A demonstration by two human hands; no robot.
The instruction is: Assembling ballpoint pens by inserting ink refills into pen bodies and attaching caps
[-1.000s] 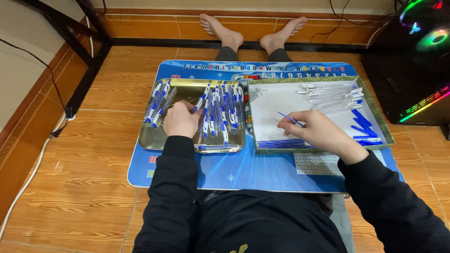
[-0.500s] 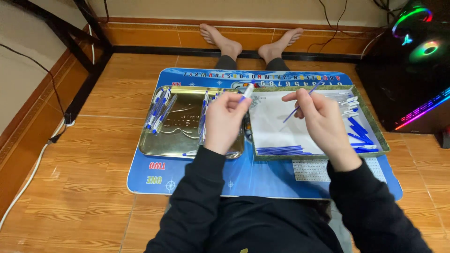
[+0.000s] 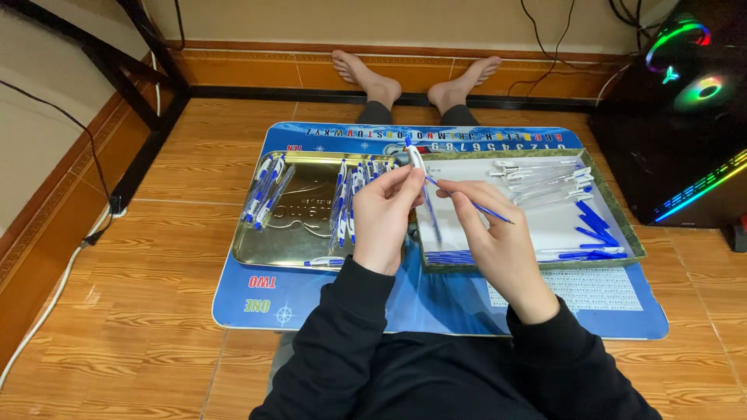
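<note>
Clearly, the step in hand is the joining of one pen: the left hand [image 3: 381,222], in the middle of the frame, has its fingers closed around a white and blue pen barrel [image 3: 415,155] that stands upright, and the right hand [image 3: 498,241] pinches a thin blue refill [image 3: 475,206] between thumb and forefinger, its near end pointing toward the barrel. In my judgement the next move calls for lining the refill tip with the barrel opening and sliding it in straight, with a steady barrel. At left centre the gold tray [image 3: 257,253] carries finished pens [image 3: 264,190], and at right the white tray [image 3: 634,249] holds clear barrels [image 3: 545,179] and loose blue parts [image 3: 595,222]. Whether the refill already touches the barrel is hard to see, and the left palm is hidden
</note>
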